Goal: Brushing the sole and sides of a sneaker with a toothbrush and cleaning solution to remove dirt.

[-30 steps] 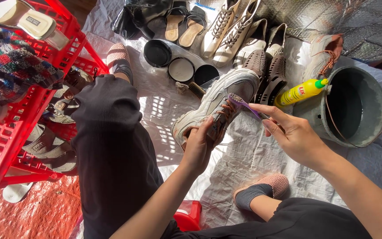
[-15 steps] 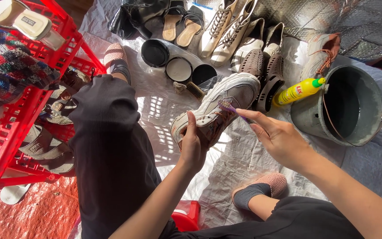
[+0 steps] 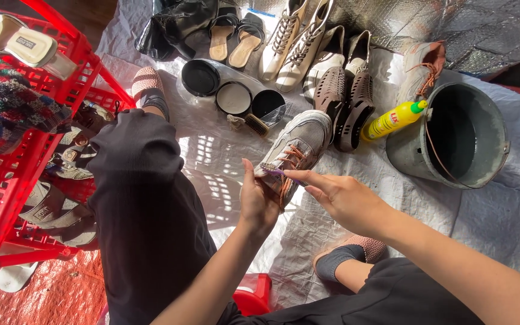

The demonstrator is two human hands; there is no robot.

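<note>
A white and grey sneaker with orange laces is held up off the sheet, toe pointing away from me. My left hand grips its heel end from below. My right hand holds a thin purple brush with the index finger laid along it. The brush end rests on the sneaker near the laces.
A grey metal bucket and a yellow bottle lie to the right. Several pairs of shoes line the back, with round tins before them. A red plastic rack with footwear stands left. My knees flank the grey sheet.
The sneaker has been turned and lifted slightly. My right hand has moved left and brought the brush onto the shoe by the laces.
</note>
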